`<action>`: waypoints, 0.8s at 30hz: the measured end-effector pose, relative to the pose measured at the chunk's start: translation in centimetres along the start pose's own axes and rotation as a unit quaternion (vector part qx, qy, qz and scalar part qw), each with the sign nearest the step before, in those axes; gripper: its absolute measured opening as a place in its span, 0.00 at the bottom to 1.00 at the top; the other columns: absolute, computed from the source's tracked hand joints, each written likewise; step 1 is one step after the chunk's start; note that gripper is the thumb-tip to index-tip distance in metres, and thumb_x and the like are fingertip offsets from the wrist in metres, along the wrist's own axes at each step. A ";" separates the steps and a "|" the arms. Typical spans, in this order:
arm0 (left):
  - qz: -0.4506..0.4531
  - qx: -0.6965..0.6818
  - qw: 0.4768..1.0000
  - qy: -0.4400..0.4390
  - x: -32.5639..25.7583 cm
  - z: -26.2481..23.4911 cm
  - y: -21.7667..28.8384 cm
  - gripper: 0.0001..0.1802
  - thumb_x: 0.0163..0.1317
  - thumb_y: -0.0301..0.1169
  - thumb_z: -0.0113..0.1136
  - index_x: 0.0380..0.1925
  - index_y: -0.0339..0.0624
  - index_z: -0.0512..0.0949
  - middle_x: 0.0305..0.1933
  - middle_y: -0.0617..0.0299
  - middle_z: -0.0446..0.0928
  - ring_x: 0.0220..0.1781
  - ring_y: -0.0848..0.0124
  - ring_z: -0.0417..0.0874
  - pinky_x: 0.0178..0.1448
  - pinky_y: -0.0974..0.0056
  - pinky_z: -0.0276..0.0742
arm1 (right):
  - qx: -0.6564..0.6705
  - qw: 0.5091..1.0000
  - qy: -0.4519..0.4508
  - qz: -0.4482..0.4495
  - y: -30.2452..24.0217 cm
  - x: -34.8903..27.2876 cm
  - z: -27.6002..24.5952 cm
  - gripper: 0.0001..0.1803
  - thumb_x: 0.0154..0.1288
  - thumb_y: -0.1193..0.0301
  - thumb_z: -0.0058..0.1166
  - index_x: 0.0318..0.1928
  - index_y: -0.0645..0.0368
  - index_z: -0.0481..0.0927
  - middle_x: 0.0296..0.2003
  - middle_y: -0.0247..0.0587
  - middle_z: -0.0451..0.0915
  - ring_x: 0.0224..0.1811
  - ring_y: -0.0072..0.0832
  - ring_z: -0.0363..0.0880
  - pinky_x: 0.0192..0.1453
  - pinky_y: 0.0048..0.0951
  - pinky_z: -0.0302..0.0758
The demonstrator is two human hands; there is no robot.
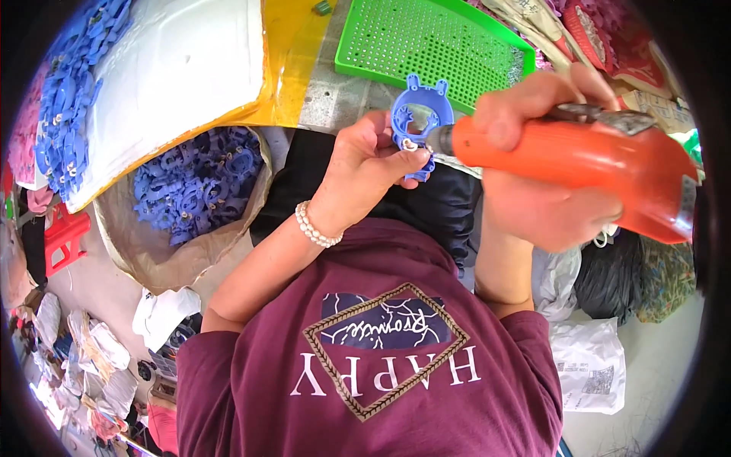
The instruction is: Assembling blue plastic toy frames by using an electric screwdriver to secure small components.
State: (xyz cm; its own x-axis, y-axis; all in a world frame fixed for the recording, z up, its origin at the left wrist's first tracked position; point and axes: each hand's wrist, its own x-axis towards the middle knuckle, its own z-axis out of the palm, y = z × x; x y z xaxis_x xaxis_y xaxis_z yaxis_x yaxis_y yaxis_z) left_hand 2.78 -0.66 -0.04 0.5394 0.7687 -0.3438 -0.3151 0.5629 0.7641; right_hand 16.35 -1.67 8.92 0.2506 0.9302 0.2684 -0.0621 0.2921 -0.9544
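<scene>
Two hands working above the lap. Right hand [544,164] clenching an orange electric screwdriver [579,164], its tip pressing on a small fitting at the part's lower edge. Left hand [365,164] pinching a blue plastic ring part [419,114], holding it upright against the tip. Fastening step seemingly in progress; steady alignment needed next. Sack of blue parts [194,186] lying nearby at left; green perforated tray [426,42] beyond.

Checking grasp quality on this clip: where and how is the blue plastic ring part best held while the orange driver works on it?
Probably as the left hand does now: fingers pinching the lower left rim of the blue ring part, coming from below-left. That leaves the open ring and top tabs free, and keeps the hand opposite the orange power screwdriver, whose tip enters from the right in the right hand.
</scene>
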 end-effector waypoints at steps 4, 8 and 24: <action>0.029 -0.001 0.999 -0.018 -1.0 -0.5 0.3 0.15 0.56 0.24 0.61 0.43 0.36 0.71 0.33 0.63 0.78 0.30 0.78 0.79 0.29 0.74 0.78 | 0.023 0.998 0.043 -0.038 -1.0 1.1 -0.7 0.45 0.50 0.38 0.51 0.53 0.66 0.63 0.33 0.44 0.72 0.28 0.28 0.66 0.35 0.31 0.62; 0.014 0.018 1.000 -0.009 -2.0 -2.0 0.2 0.15 0.53 0.23 0.60 0.42 0.33 0.71 0.31 0.62 0.77 0.30 0.78 0.78 0.28 0.74 0.77 | 0.050 0.989 0.099 -0.101 -0.1 1.4 -1.5 0.33 0.54 0.50 0.54 0.53 0.60 0.65 0.40 0.42 0.71 0.29 0.26 0.64 0.39 0.32 0.59; 0.108 0.390 0.843 0.355 -10.5 -16.5 4.1 0.30 0.46 0.35 0.64 0.49 0.31 0.72 0.43 0.52 0.78 0.42 0.66 0.79 0.44 0.65 0.75 | 0.076 0.993 -0.009 -0.085 1.2 1.4 -1.3 0.24 0.57 0.60 0.54 0.49 0.57 0.63 0.41 0.50 0.67 0.28 0.31 0.68 0.31 0.30 0.68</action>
State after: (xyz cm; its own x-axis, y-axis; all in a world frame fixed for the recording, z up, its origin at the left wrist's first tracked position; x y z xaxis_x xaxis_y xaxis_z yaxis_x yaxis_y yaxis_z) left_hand -17.06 -1.44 -2.32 -0.1559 0.9713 -0.1798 0.4128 0.2294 0.8814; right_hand 17.84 -0.34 7.96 0.2532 0.8677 0.4279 -0.1656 0.4746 -0.8645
